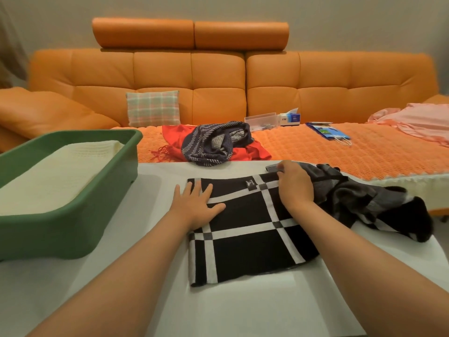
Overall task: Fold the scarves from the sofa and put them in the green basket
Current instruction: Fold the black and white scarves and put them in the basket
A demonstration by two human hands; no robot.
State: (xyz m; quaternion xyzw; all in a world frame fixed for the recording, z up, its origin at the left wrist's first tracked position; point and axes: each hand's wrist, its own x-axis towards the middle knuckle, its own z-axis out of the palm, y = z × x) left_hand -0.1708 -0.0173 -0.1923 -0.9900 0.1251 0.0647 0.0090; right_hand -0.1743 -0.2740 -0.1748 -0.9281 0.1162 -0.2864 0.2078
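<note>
A small black label (250, 185) with a white emblem is sewn near the far edge of the black scarf (245, 229); its writing is too small to read. The tissue box (290, 117) on the sofa (189, 74) carries blue print that is likewise not legible.

The black scarf is a soft knit crossed by white and grey bands in a wide grid. Its folded part lies flat as a rectangle on the smooth white worktop (243, 305), while the rest bunches in grey and black folds toward the worktop's right edge. The left hand (194, 204) presses flat on the scarf's left side, fingers (196, 189) straight and spread. The right hand (295, 184) sits at the far edge, fingers (285, 166) curled round a fold of the same scarf.

The green basket (73, 229), matt plastic with rounded corners, stands on the worktop to the left and holds a folded cream scarf (56, 173) with a ribbed weave. On the sofa's orange waffle-knit cover (340, 156), a navy scarf (213, 144) with pale stripes lies crumpled on a red scarf (172, 137) with a fringe. The sofa is tufted orange leather; a plaid cushion (153, 108), a clear plastic box (261, 120), a blue paper bag (328, 133) and a pink cloth (418, 120) also rest on it.
</note>
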